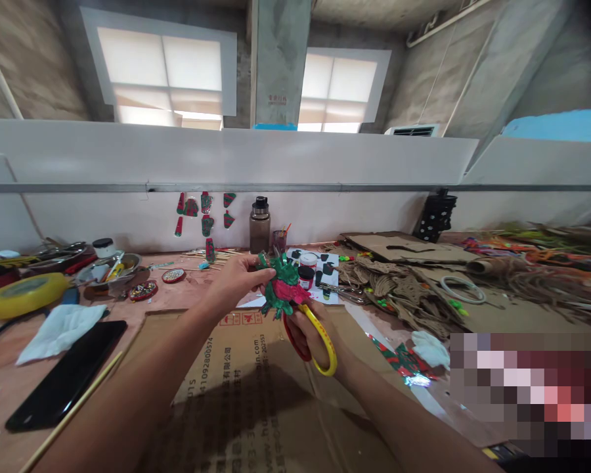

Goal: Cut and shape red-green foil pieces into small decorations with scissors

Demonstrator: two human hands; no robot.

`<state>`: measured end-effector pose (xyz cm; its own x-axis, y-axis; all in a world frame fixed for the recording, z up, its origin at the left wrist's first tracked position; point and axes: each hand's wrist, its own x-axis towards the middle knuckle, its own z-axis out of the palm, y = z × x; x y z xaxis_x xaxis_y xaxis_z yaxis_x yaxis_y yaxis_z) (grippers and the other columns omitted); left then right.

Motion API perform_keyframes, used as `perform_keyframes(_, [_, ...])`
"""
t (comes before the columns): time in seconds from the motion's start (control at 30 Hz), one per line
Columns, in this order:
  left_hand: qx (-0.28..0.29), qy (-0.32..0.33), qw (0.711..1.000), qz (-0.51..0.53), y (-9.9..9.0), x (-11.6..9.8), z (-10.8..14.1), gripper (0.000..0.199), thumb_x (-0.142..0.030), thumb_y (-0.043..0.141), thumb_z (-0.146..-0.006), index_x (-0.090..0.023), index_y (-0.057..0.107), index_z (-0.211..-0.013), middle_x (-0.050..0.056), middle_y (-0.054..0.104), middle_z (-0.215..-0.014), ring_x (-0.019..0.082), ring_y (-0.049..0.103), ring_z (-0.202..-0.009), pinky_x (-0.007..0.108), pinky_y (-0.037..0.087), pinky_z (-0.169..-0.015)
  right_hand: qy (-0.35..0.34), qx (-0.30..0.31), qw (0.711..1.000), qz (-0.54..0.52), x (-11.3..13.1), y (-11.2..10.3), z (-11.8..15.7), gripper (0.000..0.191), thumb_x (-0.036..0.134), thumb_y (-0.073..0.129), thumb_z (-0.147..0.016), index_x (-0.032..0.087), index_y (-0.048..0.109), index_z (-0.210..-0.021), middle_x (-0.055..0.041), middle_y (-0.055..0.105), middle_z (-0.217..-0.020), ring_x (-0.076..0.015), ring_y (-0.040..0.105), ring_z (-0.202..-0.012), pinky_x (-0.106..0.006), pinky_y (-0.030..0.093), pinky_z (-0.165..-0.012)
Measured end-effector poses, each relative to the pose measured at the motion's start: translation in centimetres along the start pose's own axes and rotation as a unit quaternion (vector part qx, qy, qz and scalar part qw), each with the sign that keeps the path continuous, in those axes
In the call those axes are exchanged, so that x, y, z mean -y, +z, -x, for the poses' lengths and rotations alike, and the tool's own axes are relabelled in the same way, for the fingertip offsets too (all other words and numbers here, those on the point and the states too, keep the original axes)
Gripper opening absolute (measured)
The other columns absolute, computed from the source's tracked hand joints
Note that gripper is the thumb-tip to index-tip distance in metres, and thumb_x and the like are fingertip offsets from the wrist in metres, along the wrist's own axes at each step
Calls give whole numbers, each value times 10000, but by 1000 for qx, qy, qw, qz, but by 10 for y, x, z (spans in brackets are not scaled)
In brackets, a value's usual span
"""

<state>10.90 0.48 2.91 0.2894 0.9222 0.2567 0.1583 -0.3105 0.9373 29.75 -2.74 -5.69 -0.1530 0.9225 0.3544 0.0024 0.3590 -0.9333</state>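
Pinched between the fingers of my left hand (243,279) is a green and pink cut-out (280,284) with a ragged, frilly edge. What it depicts I cannot make out. My right hand (312,328) is wrapped round a pair of scissors (328,358) with yellow and red handles. The scissor blades are hidden behind the cut-out, so whether they touch it cannot be seen. Both hands are raised above a flat cardboard sheet (246,394) with printed lettering. Small jars (306,276) stand behind the hands on a white patterned sheet (331,263).
A black phone (69,378), white tissue (62,332) and yellow tape roll (27,294) lie left. A bottle (260,226) stands at the wall. Woven brown pieces (389,282) and cords (536,289) are heaped right, near red and green pieces (406,361).
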Motion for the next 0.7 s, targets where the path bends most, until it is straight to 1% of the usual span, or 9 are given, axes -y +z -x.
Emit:
perform_keyframes(0.1, [-4,-4,1000,-3,-1,0,0,285,-433,732,-679,-166,634,-664,-12,550,-611,120,465,-583,269,347,-577,-41,-33,998,28,9,2,0,274,463,716,-751,264,529,-755,-28,520,-737,-193,451,-674,-286,424,-533])
perform_keyframes(0.2, [-5,-5,1000,-4,-1,1,-1,285,-431,738,-676,-166,635,-664,-15,545,-607,117,463,-578,267,341,-572,-59,-28,997,37,15,6,-1,289,459,685,-770,256,490,-707,-5,477,-664,-167,403,-595,-283,395,-508])
perform_keyframes(0.33, [-3,0,1000,6,-3,6,-3,288,-425,754,-683,-164,635,-668,-21,547,-599,108,461,-565,258,327,-563,-24,6,999,22,20,8,0,285,482,648,-771,254,480,-731,23,429,-600,-141,357,-529,-261,329,-451])
perform_keyframes(0.47, [-22,-9,999,45,-4,15,-7,315,-430,805,-668,-157,654,-714,-15,573,-612,104,477,-554,254,337,-556,29,28,999,7,18,9,1,282,489,645,-787,251,494,-777,58,396,-544,-115,331,-452,-240,299,-399])
perform_keyframes(0.53, [-31,-16,997,71,-5,18,-9,350,-435,841,-640,-152,683,-770,2,612,-650,117,517,-573,260,375,-563,56,20,998,-18,13,9,0,321,519,655,-791,253,476,-812,83,387,-521,-97,302,-406,-224,277,-363])
perform_keyframes(0.6, [-34,-22,996,83,-7,21,-11,378,-433,867,-618,-148,699,-801,19,642,-680,132,551,-592,268,408,-570,70,4,996,-46,8,8,-2,364,546,673,-789,256,459,-837,97,390,-523,-87,294,-386,-209,271,-345])
perform_keyframes(0.7, [-21,-27,996,82,-11,23,-12,367,-412,870,-620,-147,716,-822,35,677,-726,141,577,-615,273,439,-585,43,-23,996,-76,7,6,-9,388,560,706,-786,257,477,-867,96,403,-541,-95,345,-408,-210,321,-363])
